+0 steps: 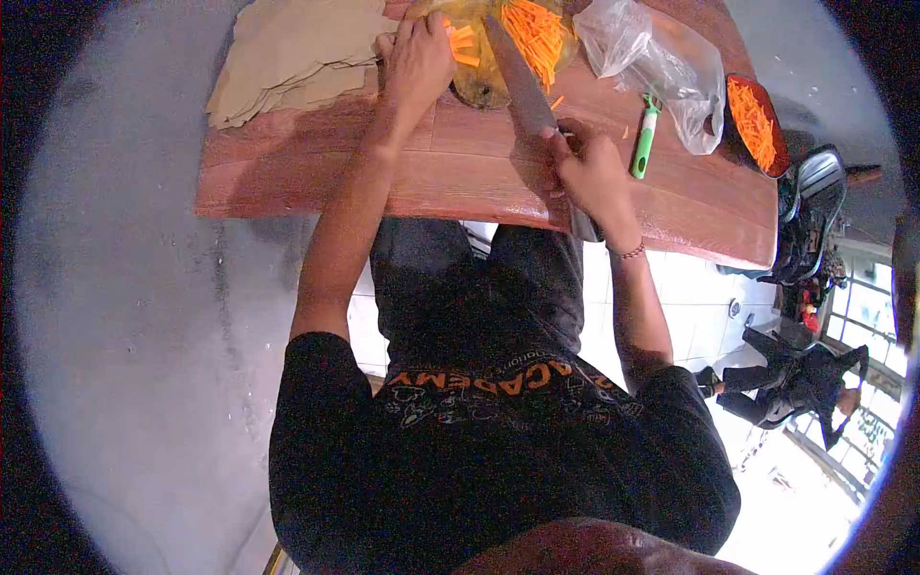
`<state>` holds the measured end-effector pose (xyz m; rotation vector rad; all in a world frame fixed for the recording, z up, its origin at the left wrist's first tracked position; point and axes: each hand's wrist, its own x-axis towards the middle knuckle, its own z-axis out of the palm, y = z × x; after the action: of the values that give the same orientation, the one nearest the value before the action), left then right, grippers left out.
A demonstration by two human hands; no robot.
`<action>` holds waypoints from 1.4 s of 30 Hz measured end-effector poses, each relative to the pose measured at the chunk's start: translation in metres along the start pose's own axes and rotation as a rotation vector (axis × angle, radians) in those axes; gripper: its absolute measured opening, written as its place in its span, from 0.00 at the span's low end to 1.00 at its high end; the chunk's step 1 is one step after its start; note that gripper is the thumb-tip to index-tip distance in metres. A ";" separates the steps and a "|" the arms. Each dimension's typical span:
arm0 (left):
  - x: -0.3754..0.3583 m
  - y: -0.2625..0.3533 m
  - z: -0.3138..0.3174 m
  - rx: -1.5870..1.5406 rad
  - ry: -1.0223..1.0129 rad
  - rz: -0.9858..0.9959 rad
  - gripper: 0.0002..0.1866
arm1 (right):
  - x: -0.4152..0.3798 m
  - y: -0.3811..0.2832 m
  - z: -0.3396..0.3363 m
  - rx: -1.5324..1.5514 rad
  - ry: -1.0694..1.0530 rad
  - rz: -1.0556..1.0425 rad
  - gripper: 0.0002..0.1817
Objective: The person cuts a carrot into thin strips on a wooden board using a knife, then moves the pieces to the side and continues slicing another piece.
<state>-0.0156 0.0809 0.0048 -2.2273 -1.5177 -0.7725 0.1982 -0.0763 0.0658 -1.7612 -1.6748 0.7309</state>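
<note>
My left hand (420, 59) is at the left side of a round wooden cutting board (482, 93), its bent fingers closed on a few thick carrot pieces (464, 44). In my right hand (594, 172) is a large kitchen knife (522, 84), gripped by the handle. Its blade slants across the board, between the carrot pieces and a heap of carrot sticks (533, 40). Beside my left hand lies a stack of thin beige sheets (297, 59) with uneven edges.
Right of the board are a clear plastic bag (661, 62), a green-handled peeler (645, 142) and a dark red dish (778, 158) of shredded carrot (751, 125). The wooden table (460, 182) ends near my lap. Another person (805, 379) is in the background at right.
</note>
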 end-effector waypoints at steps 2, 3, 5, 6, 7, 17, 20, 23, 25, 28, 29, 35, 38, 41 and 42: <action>-0.001 -0.005 0.003 0.050 -0.040 0.001 0.14 | 0.004 -0.005 -0.002 -0.021 -0.004 0.005 0.17; -0.001 -0.004 0.001 0.051 -0.039 -0.002 0.14 | 0.011 -0.009 -0.005 -0.083 0.017 -0.003 0.16; -0.001 0.001 -0.007 -0.064 0.069 0.003 0.14 | 0.029 -0.006 -0.007 -0.146 0.040 -0.014 0.16; 0.000 0.002 -0.010 -0.062 0.073 0.002 0.14 | 0.042 0.004 -0.010 -0.154 0.046 -0.053 0.15; 0.000 0.003 -0.011 -0.097 0.057 -0.005 0.11 | 0.053 0.011 -0.010 -0.162 0.051 -0.092 0.15; 0.006 0.004 -0.007 -0.188 0.102 0.116 0.12 | 0.073 0.001 -0.017 -0.246 0.124 -0.137 0.20; 0.005 0.001 0.005 -0.204 0.088 0.146 0.13 | 0.057 -0.005 -0.016 -0.271 0.035 -0.161 0.18; 0.005 0.000 0.005 -0.178 0.054 0.159 0.15 | 0.066 0.017 0.002 -0.155 0.119 -0.269 0.18; 0.006 -0.002 0.005 -0.163 0.022 0.169 0.16 | 0.078 0.018 -0.002 -0.243 0.077 -0.186 0.18; 0.009 -0.005 0.006 -0.140 -0.002 0.208 0.19 | 0.088 0.010 -0.010 -0.323 0.060 -0.135 0.18; 0.009 -0.005 0.006 -0.134 0.003 0.236 0.20 | 0.090 0.007 -0.011 -0.314 0.084 -0.164 0.17; 0.019 0.007 -0.009 -0.187 0.025 0.266 0.19 | 0.109 0.015 -0.010 -0.208 0.024 -0.144 0.20; 0.016 0.024 -0.014 -0.245 0.097 0.350 0.13 | 0.115 0.022 -0.012 -0.243 0.069 -0.070 0.19; 0.010 0.031 -0.016 -0.221 0.106 0.420 0.13 | 0.102 0.017 -0.024 -0.024 0.077 -0.041 0.23; 0.010 0.035 -0.022 -0.225 0.105 0.424 0.13 | 0.100 0.015 -0.029 -0.024 0.080 -0.037 0.23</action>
<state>0.0142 0.0629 0.0294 -2.5027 -0.8978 -0.9377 0.2349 0.0218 0.0751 -1.7482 -1.6641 0.6183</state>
